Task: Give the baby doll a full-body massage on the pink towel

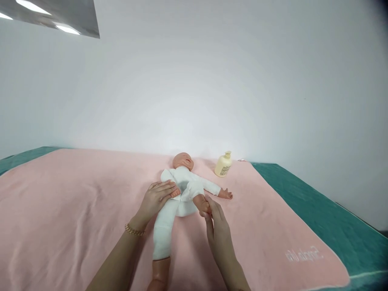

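A baby doll in white clothes lies on its back on a pink blanket, head toward the wall. My left hand, with a gold bracelet at the wrist, rests flat on the doll's side with its fingers laid over the doll's hand. My right hand pinches the doll's bent bare foot between thumb and fingers. The doll's other leg stretches toward me in a white trouser leg, its bare foot at the bottom edge.
A cream pump bottle stands on the blanket just right of the doll's head. A teal cover shows beyond the blanket's right edge and at the far left. A plain white wall rises behind.
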Tool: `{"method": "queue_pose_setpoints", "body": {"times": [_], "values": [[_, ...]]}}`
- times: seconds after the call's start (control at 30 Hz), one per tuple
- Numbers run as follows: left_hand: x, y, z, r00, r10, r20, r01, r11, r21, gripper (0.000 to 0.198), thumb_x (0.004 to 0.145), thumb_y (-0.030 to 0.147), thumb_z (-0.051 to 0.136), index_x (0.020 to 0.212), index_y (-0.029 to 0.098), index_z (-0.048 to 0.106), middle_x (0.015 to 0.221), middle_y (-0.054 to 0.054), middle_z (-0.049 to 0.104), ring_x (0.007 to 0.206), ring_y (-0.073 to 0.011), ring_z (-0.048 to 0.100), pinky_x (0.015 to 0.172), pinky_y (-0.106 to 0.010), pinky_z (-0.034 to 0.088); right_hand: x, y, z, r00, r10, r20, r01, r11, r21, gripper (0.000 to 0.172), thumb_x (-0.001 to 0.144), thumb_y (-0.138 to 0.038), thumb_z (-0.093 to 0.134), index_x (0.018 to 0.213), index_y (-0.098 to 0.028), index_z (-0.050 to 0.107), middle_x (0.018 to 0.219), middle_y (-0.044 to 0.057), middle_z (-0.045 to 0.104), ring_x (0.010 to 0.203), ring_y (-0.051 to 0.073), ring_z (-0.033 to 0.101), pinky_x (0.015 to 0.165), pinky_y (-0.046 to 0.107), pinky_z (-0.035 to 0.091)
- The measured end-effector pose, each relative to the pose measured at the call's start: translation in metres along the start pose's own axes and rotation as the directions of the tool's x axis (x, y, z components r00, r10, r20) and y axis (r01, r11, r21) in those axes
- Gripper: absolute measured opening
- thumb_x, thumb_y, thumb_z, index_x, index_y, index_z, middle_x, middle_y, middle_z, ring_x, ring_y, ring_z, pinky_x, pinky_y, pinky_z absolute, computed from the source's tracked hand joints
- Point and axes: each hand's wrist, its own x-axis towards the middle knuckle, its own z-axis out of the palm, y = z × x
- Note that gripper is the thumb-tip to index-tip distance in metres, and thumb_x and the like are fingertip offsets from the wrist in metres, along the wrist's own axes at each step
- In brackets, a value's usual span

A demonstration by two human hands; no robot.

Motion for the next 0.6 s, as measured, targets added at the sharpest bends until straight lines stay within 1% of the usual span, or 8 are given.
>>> {"method": "queue_pose_setpoints", "body": {"times": [0.1,0.17,0.23,0.27,0.33,0.43,0.53,0.6], "values": [[0.000,0.000,0.000,1.000,-0.020,0.010,0.020,0.999,-0.041,0.031,0.094,0.028,0.046,0.115,0.029,0.068,0.120,-0.003,0.067,0.118,-0.0195,0.060,0.100,-0.041,0.043,-0.005,-0.001,0.002,1.000,0.016,-0.011,-0.016,1.000,0.024,0.041,0.097,-0.021,0.036,0.137,-0.025,0.041,0.132,0.009,0.054,0.122,0.020,0.054,0.093,0.032,0.053],[-0.001,0.001,0.000,0.998,-0.057,-0.016,0.055,0.994,-0.089,0.030,0.092,0.029,0.048,0.115,0.029,0.068,0.120,-0.003,0.068,0.117,-0.0205,0.060,0.100,-0.042,0.044,-0.009,-0.003,0.005,0.999,0.026,-0.032,-0.025,0.999,0.038,0.041,0.097,-0.022,0.036,0.138,-0.024,0.038,0.135,0.010,0.051,0.124,0.021,0.052,0.094,0.034,0.052],[-0.002,0.002,-0.001,0.988,-0.142,-0.067,0.130,0.979,-0.158,0.029,0.089,0.030,0.052,0.112,0.029,0.069,0.119,-0.003,0.068,0.116,-0.0220,0.061,0.101,-0.043,0.044,-0.014,-0.004,0.007,0.997,0.043,-0.062,-0.040,0.998,0.042,0.042,0.097,-0.024,0.037,0.139,-0.024,0.036,0.137,0.012,0.047,0.124,0.022,0.051,0.096,0.036,0.051],[-0.002,0.003,-0.002,0.972,-0.211,-0.100,0.188,0.961,-0.201,0.028,0.087,0.032,0.054,0.110,0.028,0.071,0.119,-0.003,0.068,0.115,-0.0228,0.061,0.102,-0.043,0.044,-0.016,-0.004,0.008,0.995,0.056,-0.082,-0.052,0.998,0.041,0.044,0.097,-0.025,0.039,0.140,-0.023,0.034,0.138,0.013,0.045,0.125,0.023,0.050,0.097,0.037,0.051],[-0.003,0.004,-0.006,0.908,-0.388,-0.157,0.330,0.894,-0.302,0.029,0.084,0.036,0.059,0.108,0.027,0.071,0.118,-0.004,0.069,0.114,-0.0241,0.061,0.102,-0.042,0.045,-0.021,-0.003,0.009,0.987,0.086,-0.132,-0.081,0.996,0.039,0.048,0.096,-0.028,0.044,0.141,-0.024,0.031,0.140,0.013,0.043,0.128,0.025,0.048,0.098,0.038,0.050],[-0.003,0.005,-0.014,0.760,-0.625,-0.181,0.507,0.743,-0.436,0.033,0.079,0.040,0.064,0.109,0.027,0.070,0.117,-0.003,0.070,0.114,-0.0252,0.061,0.100,-0.039,0.047,-0.029,0.001,0.008,0.975,0.132,-0.180,-0.127,0.991,0.042,0.050,0.094,-0.031,0.049,0.140,-0.023,0.032,0.139,0.014,0.044,0.128,0.027,0.048,0.096,0.038,0.051],[-0.003,0.000,-0.023,0.633,-0.738,-0.234,0.566,0.647,-0.511,0.037,0.077,0.041,0.067,0.112,0.027,0.067,0.119,-0.003,0.068,0.115,-0.0250,0.061,0.100,-0.038,0.047,-0.043,0.008,0.005,0.967,0.188,-0.170,-0.177,0.981,0.078,0.050,0.093,-0.031,0.051,0.139,-0.024,0.034,0.138,0.014,0.048,0.125,0.028,0.051,0.095,0.038,0.052],[-0.003,-0.006,-0.027,0.568,-0.777,-0.272,0.578,0.612,-0.540,0.043,0.076,0.042,0.067,0.117,0.029,0.063,0.122,-0.003,0.066,0.116,-0.0248,0.060,0.098,-0.038,0.048,-0.058,0.013,0.006,0.957,0.241,-0.163,-0.224,0.968,0.115,0.047,0.093,-0.030,0.049,0.138,-0.026,0.035,0.136,0.013,0.050,0.123,0.028,0.055,0.092,0.036,0.055]]}}
